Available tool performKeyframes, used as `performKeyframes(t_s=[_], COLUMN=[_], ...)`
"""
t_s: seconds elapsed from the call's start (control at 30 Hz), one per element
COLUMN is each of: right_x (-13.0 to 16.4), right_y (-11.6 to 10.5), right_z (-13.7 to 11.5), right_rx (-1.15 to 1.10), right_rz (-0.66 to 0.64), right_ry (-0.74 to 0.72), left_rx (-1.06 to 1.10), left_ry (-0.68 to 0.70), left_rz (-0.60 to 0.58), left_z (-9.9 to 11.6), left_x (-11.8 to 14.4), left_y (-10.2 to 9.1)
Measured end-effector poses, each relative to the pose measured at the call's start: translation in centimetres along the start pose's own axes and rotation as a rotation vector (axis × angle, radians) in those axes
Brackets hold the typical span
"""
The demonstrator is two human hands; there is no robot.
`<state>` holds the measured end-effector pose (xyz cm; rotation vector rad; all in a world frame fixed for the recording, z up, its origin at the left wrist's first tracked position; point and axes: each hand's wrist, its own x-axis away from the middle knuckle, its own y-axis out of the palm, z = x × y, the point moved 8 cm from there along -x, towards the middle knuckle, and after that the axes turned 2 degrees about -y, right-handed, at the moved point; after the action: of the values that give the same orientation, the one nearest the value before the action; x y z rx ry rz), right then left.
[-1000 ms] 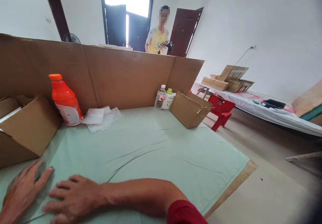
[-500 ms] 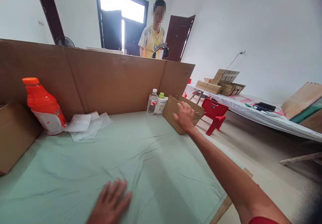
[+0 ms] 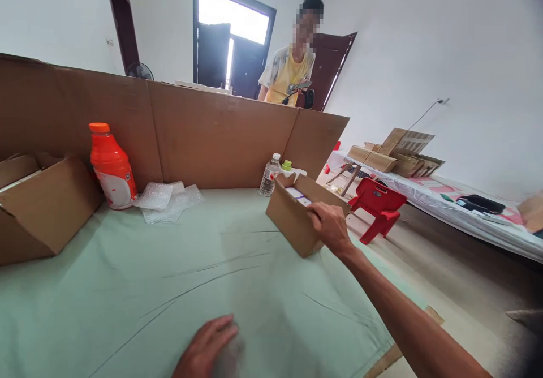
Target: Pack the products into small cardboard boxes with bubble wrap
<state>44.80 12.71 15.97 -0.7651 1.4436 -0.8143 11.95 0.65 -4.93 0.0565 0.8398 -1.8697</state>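
My right hand (image 3: 330, 226) grips the near upper edge of an open cardboard box (image 3: 288, 225) at the right side of the table. Inside the box, white and purple items (image 3: 299, 196) show in part. My left hand (image 3: 207, 344) is low in the view, over the green cloth (image 3: 203, 276), its fingers stretched out and nothing in them. Just behind the box stand a clear water bottle (image 3: 270, 175) and a white bottle with a green cap (image 3: 287, 166), the latter partly hidden by the box.
A large orange bottle (image 3: 112, 168) and bubble wrap (image 3: 169, 202) are at the left, beside another cardboard box (image 3: 46, 214). A tall cardboard panel (image 3: 220, 140) borders the table's far side. Beyond it stands a person (image 3: 288, 75). A red chair (image 3: 377, 202) is at the right.
My right hand has shifted its hold to the box's near edge. The box has come closer and its contents now show. The view has turned left, and my left hand's fingers are closer together.
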Motion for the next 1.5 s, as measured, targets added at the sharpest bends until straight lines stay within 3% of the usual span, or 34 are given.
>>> performKeyframes(t_s=[0.2,0.27,0.33,0.4,0.43,0.53,0.6,0.7,0.83,0.93,1.0,1.07,1.17,1.33,1.43,1.5], right_x=[9.1,10.8,11.4,11.6,12.0,14.9,17.2,18.0,14.3,10.9,8.8,6.2,0.9,-8.2,-11.2,-12.3], right_y=[-6.9,-8.5,-8.8,-6.8,-4.7,3.8,8.2,10.9,10.8,11.0,11.7,12.6,14.6,19.5,21.9,22.3], right_z=[-12.7,-14.3,-13.4,-10.4,-8.9,-7.4,-8.8,-11.8,-18.0,-23.2,-25.7,-27.1,-28.2,-33.1,-36.8,-37.8], right_rx=[-0.441,-0.552,-0.710,-0.892,-0.965,-1.087,-1.126,-1.171,-1.275,-1.344,-1.262,-1.026,-0.737,-0.602,-0.578,-0.585], right_rz=[0.136,0.145,0.178,0.215,0.181,-0.138,-0.353,-0.410,-0.409,-0.501,-0.561,-0.527,-0.397,-0.347,-0.365,-0.336], right_ry=[-0.558,-0.612,-0.497,-0.199,-0.017,0.396,0.497,0.533,0.403,0.200,0.016,-0.193,-0.371,-0.523,-0.622,-0.617], left_rx=[-0.013,-0.010,0.007,0.042,0.068,0.159,0.191,0.182,0.197,0.260,0.295,0.313,0.311,0.371,0.364,0.351], left_ry=[-0.407,-0.477,-0.526,-0.556,-0.566,-0.595,-0.612,-0.600,-0.569,-0.554,-0.555,-0.568,-0.599,-0.627,-0.673,-0.691], left_rz=[0.331,0.407,0.477,0.526,0.537,0.521,0.503,0.478,0.489,0.631,0.767,0.871,0.906,0.941,0.964,0.965], left_z=[-1.0,-0.9,-0.8,-0.9,-1.0,-1.7,-2.3,-3.6,-6.2,-7.9,-8.7,-9.4,-9.8,-9.6,-9.8,-10.0], left_x=[1.2,1.7,2.2,2.9,3.1,3.6,3.6,2.9,1.5,1.3,2.1,3.1,3.8,3.7,3.9,4.1], left_y=[-10.1,-12.3,-13.9,-14.6,-14.7,-14.0,-13.6,-14.4,-18.1,-21.9,-24.0,-25.1,-25.1,-23.9,-23.5,-23.5])
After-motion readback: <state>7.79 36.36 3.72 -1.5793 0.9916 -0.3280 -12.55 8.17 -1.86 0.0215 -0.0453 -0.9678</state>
